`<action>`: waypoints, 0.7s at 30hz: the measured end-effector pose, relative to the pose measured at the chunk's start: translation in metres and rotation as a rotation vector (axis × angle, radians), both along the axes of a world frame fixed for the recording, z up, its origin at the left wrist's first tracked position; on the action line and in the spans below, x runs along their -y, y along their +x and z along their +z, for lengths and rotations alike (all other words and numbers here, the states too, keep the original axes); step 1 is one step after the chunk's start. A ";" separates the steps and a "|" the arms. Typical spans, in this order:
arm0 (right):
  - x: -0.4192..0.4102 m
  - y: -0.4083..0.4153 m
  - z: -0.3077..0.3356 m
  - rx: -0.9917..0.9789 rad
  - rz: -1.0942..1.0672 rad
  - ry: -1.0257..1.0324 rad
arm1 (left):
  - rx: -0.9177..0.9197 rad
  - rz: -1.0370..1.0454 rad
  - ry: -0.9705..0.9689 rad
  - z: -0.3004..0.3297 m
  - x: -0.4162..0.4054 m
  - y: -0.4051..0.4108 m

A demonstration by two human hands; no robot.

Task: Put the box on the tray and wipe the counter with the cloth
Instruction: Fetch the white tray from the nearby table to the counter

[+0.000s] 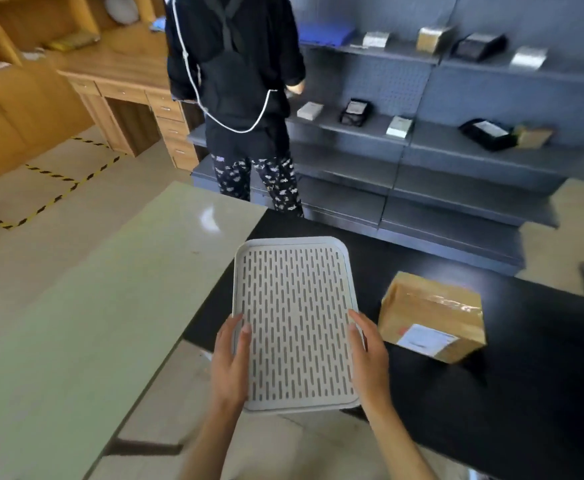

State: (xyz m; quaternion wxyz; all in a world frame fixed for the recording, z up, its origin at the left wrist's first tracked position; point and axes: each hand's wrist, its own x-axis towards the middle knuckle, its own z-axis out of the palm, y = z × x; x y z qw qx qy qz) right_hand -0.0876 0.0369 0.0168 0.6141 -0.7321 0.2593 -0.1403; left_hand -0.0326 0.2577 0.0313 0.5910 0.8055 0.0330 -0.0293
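A white slotted tray (294, 306) is held in front of me over the near edge of the black counter (526, 393). My left hand (230, 362) grips its left rim and my right hand (370, 362) grips its right rim, thumbs on top. A brown cardboard box (432, 315) with tape and a white label sits on the black counter, just right of the tray. No cloth is in view.
A pale green-white table (93, 323) adjoins the counter on the left. A person in dark clothes (245, 98) stands beyond the counter at grey shelves (457, 150) holding small packages. A wooden desk (128, 74) stands at the back left.
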 end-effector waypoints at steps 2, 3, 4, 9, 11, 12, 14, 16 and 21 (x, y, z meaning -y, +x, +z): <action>0.041 -0.015 0.004 0.007 -0.049 0.048 | -0.008 -0.020 0.006 0.003 0.041 -0.012; 0.060 -0.024 0.007 0.014 -0.075 0.088 | -0.005 -0.029 0.000 0.004 0.062 -0.017; 0.079 -0.033 0.011 0.023 -0.100 0.129 | 0.006 -0.040 -0.017 0.008 0.083 -0.022; 0.156 -0.079 0.027 0.063 -0.202 0.195 | 0.001 -0.150 -0.128 0.027 0.173 -0.047; 0.180 -0.095 0.031 0.072 -0.260 0.227 | -0.024 -0.197 -0.133 0.026 0.199 -0.053; 0.192 -0.101 0.031 0.075 -0.293 0.244 | -0.032 -0.218 -0.139 0.027 0.212 -0.055; 0.211 -0.113 0.031 0.069 -0.360 0.257 | -0.056 -0.248 -0.141 0.026 0.236 -0.056; 0.227 -0.125 0.028 0.074 -0.421 0.266 | -0.085 -0.299 -0.139 0.026 0.258 -0.056; 0.268 -0.148 0.026 0.067 -0.572 0.257 | -0.201 -0.427 -0.166 0.019 0.320 -0.051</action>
